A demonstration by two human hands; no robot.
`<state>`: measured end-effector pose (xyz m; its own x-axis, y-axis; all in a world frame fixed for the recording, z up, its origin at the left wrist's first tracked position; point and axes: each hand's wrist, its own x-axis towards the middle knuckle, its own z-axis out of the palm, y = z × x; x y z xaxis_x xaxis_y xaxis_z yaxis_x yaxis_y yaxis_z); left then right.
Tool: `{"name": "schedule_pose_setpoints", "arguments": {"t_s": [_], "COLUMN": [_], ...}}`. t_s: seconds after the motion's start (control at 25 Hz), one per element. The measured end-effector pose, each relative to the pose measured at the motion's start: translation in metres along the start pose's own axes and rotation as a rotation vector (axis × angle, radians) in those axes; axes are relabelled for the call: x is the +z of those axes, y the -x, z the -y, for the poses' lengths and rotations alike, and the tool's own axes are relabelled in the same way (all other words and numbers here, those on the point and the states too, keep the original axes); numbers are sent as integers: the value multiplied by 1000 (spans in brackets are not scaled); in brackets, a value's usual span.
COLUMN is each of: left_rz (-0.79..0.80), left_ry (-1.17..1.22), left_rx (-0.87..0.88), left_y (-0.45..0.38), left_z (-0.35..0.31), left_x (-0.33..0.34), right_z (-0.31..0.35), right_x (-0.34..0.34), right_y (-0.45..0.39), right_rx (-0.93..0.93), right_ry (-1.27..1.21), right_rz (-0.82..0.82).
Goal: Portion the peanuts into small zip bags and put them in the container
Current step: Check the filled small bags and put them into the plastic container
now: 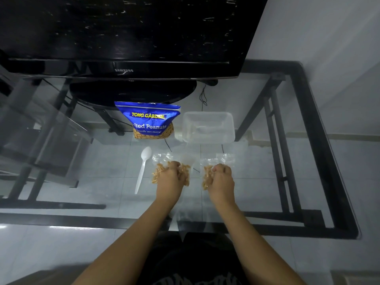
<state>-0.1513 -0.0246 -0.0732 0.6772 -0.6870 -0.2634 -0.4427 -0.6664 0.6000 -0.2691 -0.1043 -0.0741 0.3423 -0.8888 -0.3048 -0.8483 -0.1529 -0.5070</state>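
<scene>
Two small clear zip bags holding peanuts lie on the glass table. My left hand (169, 176) is closed over the left zip bag (162, 161), whose peanuts show on both sides of the fingers. My right hand (221, 179) is closed over the right zip bag (218, 159), with peanuts showing at its left. Behind them stands the blue peanut pouch (149, 120), upright. To its right sits the clear plastic container (208, 126), with nothing visible inside. A white plastic spoon (143, 168) lies left of the left bag.
A black television (123, 38) on its oval stand fills the back of the glass table (298, 161). The table's black metal frame runs along the right and near edges. Tiled floor shows through the glass.
</scene>
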Motion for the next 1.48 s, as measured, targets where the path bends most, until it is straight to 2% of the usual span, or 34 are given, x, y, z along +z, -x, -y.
{"name": "schedule_pose_setpoints", "arguments": {"t_s": [0.16,0.32,0.48,0.56,0.68,0.8,0.92,1.04,1.24,1.48], "left_rz": [-34,-34,-46,-69,50,95,134,200,146,230], "left_ry": [-55,-88,-50,25,275,568,679,751,690,814], "left_rx": [99,145,153,174,121,17,72,116,175,102], "left_y": [2,2,1,0,-1,-2,-2,2,-2,-7], "left_z": [3,8,13,9,-13,-32,-39,-48,-58,-61], "left_x": [3,2,-2,-7,-20,-30,-38,-48,-64,-67], "right_z": [3,-4,-9,-4,6,16,20,23,31,37], "right_x": [0,6,0,-9,-20,-28,-34,-41,-47,-51], "right_y": [0,2,9,14,18,22,24,21,14,14], "right_rx": [16,-51,-47,-1,35,15,60,18,-42,-58], "right_ry": [-69,-79,-329,-529,-791,-904,-1046,-1024,-1050,-1112], "right_rz": [18,-1,-17,19,110,155,116,75,-38,-25]}}
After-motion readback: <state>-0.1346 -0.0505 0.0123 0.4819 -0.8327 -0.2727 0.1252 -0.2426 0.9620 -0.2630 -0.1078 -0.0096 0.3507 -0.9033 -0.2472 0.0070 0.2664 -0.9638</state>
